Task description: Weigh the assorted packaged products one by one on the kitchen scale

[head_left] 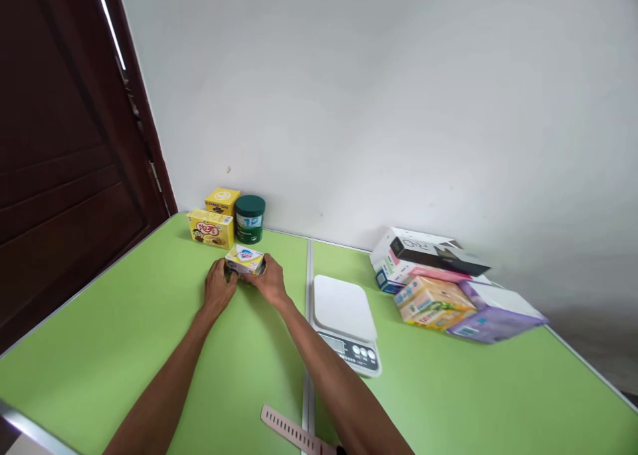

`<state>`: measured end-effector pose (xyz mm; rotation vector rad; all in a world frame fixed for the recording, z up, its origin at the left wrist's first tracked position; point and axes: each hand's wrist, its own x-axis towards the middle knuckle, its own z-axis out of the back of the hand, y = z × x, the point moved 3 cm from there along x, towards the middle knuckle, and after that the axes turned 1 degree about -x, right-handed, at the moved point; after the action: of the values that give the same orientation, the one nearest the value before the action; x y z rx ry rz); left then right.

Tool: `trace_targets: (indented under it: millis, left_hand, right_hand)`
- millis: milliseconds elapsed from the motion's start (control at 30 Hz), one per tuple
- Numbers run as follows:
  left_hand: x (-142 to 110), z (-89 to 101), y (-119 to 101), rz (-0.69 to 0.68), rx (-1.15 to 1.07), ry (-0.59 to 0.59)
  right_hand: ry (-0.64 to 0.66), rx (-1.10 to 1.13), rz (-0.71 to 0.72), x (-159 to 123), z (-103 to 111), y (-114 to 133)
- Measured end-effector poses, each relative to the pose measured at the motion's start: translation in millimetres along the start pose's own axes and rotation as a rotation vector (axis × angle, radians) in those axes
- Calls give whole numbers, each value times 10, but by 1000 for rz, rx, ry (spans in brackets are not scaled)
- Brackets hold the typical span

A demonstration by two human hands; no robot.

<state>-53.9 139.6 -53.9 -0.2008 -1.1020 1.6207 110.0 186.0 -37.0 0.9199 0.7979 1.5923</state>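
Both of my hands reach out over a green table (149, 322) and close on a small white and yellow box (244, 259) with a blue and red label. My left hand (219, 287) grips its left end and my right hand (266, 282) grips its right end. The box sits low, at or just above the tabletop; I cannot tell if it touches. Just behind it stand a yellow snack box (211, 228), a smaller yellow box (222, 200) and a dark green round tub (250, 218).
A white digital kitchen scale (345, 321) lies right of my right forearm. Further right is a pile of boxes: white and black (428, 254), orange (432, 301) and purple (493, 313). A pink strap (292, 432) lies near the front edge. A dark wooden door (64, 143) stands at left.
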Motion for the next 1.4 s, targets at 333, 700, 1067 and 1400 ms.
trace_targets:
  millis: [333, 700, 1067, 1400]
  left_hand:
    - [-632, -187, -1121, -307, -152, 135]
    - [-1037, -809, -1583, -375, -180, 360]
    - [-810, -683, -978, 12, -410, 326]
    - [-800, -707, -910, 18, -428, 336]
  right_hand:
    - [-73, -63, 31, -729, 1489, -32]
    - [-77, -98, -66, -1089, 2215, -646]
    - [-385, 284, -158, -1503, 2422, -1125]
    - [-545, 113, -197, -1625, 2247, -1275]
